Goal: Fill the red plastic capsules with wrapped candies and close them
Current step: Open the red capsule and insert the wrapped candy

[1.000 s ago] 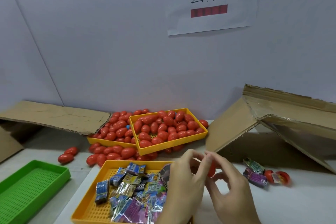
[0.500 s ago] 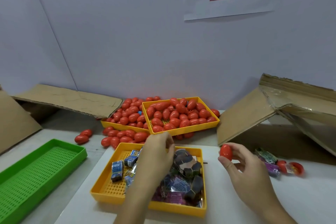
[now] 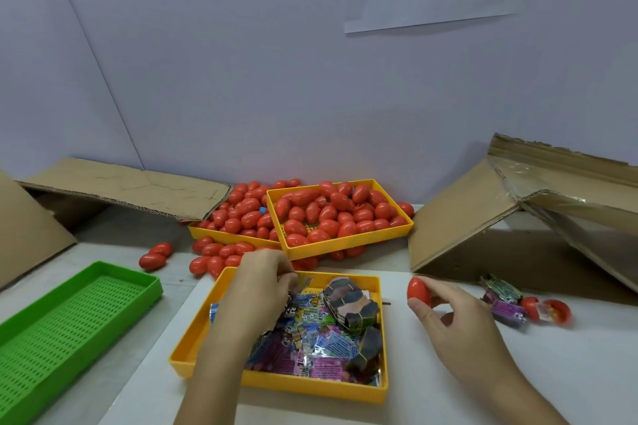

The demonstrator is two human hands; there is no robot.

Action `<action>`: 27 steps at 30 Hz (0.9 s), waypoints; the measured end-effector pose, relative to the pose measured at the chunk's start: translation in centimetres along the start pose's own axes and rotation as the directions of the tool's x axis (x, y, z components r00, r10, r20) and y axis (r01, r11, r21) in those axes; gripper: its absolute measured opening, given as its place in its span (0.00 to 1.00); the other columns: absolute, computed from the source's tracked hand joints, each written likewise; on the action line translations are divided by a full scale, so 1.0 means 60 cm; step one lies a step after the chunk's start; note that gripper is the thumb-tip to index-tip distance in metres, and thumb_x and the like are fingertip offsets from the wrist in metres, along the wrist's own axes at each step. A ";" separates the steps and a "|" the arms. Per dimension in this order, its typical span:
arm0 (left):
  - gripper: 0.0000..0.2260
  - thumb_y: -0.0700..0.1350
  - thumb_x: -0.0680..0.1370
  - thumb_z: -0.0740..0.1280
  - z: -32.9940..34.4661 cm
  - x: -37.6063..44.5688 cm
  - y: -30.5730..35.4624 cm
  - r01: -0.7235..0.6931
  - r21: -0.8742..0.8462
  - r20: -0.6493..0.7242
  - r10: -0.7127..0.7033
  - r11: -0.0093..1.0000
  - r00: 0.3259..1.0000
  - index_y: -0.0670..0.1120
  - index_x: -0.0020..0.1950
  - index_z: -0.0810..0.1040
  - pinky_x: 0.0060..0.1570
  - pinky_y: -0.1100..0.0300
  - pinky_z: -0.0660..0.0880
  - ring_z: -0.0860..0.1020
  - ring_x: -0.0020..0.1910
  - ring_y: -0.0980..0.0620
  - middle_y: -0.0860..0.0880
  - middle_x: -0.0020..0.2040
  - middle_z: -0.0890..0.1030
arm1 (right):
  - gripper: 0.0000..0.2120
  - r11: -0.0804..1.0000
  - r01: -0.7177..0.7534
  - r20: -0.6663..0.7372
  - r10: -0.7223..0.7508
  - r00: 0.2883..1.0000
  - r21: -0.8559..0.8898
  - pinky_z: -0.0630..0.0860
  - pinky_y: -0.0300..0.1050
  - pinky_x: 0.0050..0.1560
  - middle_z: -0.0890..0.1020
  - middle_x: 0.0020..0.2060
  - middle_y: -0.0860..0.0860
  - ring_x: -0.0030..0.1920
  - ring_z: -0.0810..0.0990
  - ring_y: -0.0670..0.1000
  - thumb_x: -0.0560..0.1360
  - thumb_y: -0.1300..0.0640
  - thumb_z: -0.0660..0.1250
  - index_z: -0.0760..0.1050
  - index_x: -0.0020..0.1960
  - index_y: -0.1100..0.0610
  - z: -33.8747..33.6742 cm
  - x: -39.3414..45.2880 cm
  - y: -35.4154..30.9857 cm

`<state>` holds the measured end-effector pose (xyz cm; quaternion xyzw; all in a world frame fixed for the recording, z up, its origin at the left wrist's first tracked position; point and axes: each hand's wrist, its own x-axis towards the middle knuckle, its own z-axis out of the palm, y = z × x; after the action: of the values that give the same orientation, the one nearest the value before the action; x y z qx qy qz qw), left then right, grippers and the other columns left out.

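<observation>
Now red capsule (image 3: 418, 293) pinched by right hand (image 3: 455, 317)

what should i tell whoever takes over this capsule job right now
Right hand: holds a closed red capsule above the table, not yet set down.
Left hand: in the near yellow tray, fingers curled on a wrapped candy.
Supplies: candies fill that tray; an open capsule and two candy packs lie at right.
Done: many closed capsules heaped in the two far yellow trays and around them.
Left: put the held capsule away, fill and close the open one. The green tray holds nothing.
</observation>
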<state>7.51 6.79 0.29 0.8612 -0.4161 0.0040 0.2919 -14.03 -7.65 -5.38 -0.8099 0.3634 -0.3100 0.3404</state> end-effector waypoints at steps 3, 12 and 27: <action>0.09 0.46 0.78 0.71 0.001 -0.002 0.015 0.012 -0.264 -0.108 -0.042 0.964 0.993 0.47 0.38 0.82 0.32 0.60 0.72 0.79 0.35 0.51 0.49 0.34 0.81 | 0.23 0.998 -0.006 0.066 0.010 0.998 -0.056 0.73 0.33 0.50 0.76 0.61 0.46 0.54 0.74 0.44 0.78 0.52 0.66 0.70 0.72 0.54 -0.001 -0.001 0.000; 0.14 0.42 0.81 0.64 0.006 -0.007 0.022 0.012 -0.265 -0.062 -0.029 0.964 0.998 0.47 0.36 0.81 0.24 0.66 0.65 0.69 0.24 0.57 0.53 0.26 0.77 | 0.24 0.995 -0.034 0.124 0.046 0.991 -0.097 0.74 0.42 0.61 0.73 0.68 0.48 0.63 0.73 0.48 0.79 0.51 0.63 0.65 0.74 0.51 -0.004 0.000 -0.003; 0.09 0.45 0.76 0.72 -0.003 -0.011 0.029 0.031 -0.532 -0.072 -0.082 0.846 0.994 0.55 0.37 0.85 0.31 0.71 0.72 0.80 0.34 0.63 0.57 0.33 0.84 | 0.22 0.973 0.062 0.173 -0.024 0.985 -0.221 0.71 0.39 0.65 0.72 0.61 0.43 0.63 0.69 0.43 0.82 0.47 0.56 0.65 0.74 0.50 0.004 0.002 0.012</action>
<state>5.87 6.53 1.15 0.7581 -0.3617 -0.0801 0.5367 -14.02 -8.03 -6.05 -0.8744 0.3482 -0.2044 0.2692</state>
